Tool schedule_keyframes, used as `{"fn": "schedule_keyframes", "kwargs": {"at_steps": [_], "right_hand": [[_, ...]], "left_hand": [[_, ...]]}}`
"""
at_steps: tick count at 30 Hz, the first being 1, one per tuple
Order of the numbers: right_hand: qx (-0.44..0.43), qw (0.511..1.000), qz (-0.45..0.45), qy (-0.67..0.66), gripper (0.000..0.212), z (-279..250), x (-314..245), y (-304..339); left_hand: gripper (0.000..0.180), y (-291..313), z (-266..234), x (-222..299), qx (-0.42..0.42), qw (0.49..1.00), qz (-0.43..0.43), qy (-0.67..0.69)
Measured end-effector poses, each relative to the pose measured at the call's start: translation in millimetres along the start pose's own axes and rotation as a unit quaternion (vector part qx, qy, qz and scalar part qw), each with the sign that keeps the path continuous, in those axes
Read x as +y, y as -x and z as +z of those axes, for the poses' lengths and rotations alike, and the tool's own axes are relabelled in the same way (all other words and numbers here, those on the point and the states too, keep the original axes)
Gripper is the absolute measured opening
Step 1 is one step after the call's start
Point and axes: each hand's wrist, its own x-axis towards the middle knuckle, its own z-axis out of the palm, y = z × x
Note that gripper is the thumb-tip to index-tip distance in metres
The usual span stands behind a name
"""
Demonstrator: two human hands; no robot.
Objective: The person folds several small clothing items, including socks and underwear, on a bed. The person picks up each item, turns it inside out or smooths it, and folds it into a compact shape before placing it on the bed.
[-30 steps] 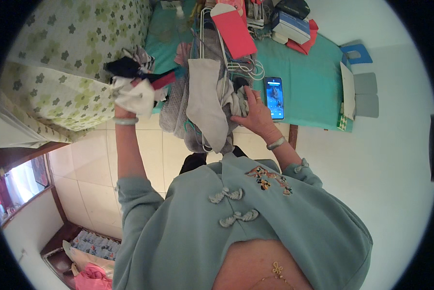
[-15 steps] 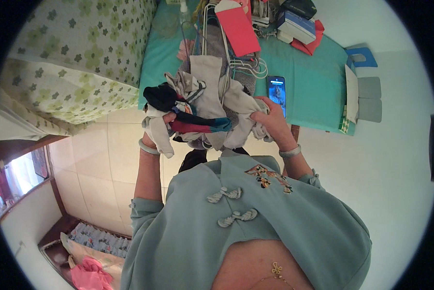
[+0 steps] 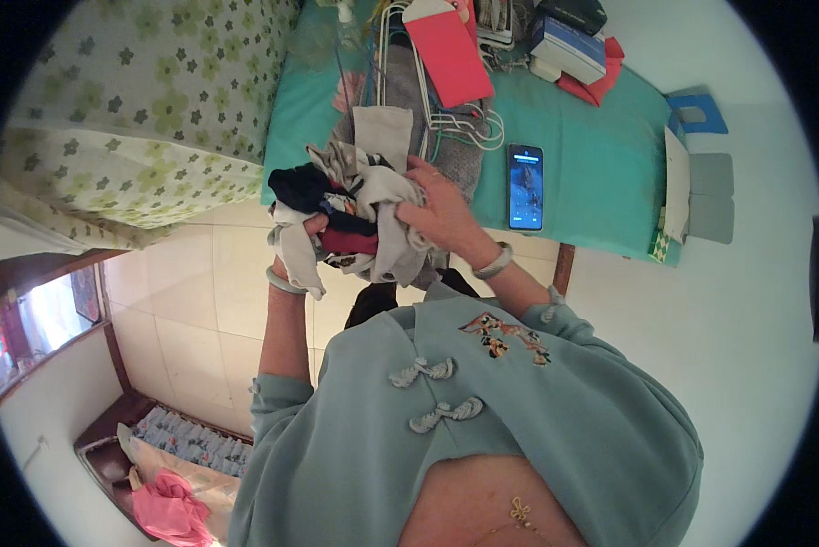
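Observation:
A bundle of socks [image 3: 387, 214] in white, grey, black and dark red hangs at the near edge of the green-covered table. My left hand [image 3: 315, 225] grips its left side, mostly buried under the cloth, with a white sock [image 3: 297, 258] drooping over the wrist. Pressed against the right side of the bundle, my right hand [image 3: 444, 217] has its fingers closed on white and grey socks. A black sock [image 3: 300, 189] lies on top at the left, and a pale sock [image 3: 384, 135] sticks out toward the table.
On the green tabletop [image 3: 601, 173] lie a lit phone [image 3: 525, 187], white wire hangers [image 3: 469, 128], a grey cloth [image 3: 462, 162] and a red envelope [image 3: 450, 59]. Boxes [image 3: 569, 47] stand at the back right. A flowered curtain [image 3: 154, 109] hangs at the left.
My right hand has moved left, folding the white sock it holds in against the bundle. The phone is now fully uncovered. My left hand has stayed about where it was.

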Motion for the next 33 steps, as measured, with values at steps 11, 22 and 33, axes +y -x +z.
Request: {"fn": "schedule_keyframes", "kwargs": {"at_steps": [11,22,33], "right_hand": [[-0.047,0.997,-0.013,-0.067,0.048,18.9,-48.4,6.9],[-0.264,0.957,-0.064,-0.100,0.049,73.1,-112.0,51.2],[-0.463,0.881,-0.077,-0.068,0.042,310.4,-214.2,175.9]], "left_hand": [[0.037,50.6,-19.2,-26.5,0.159,0.987,0.037,0.002],[0.039,205.4,-6.4,-36.9,0.278,0.935,0.207,0.073],[0.028,442.6,-131.7,-49.6,0.358,0.872,0.298,0.151]]}}
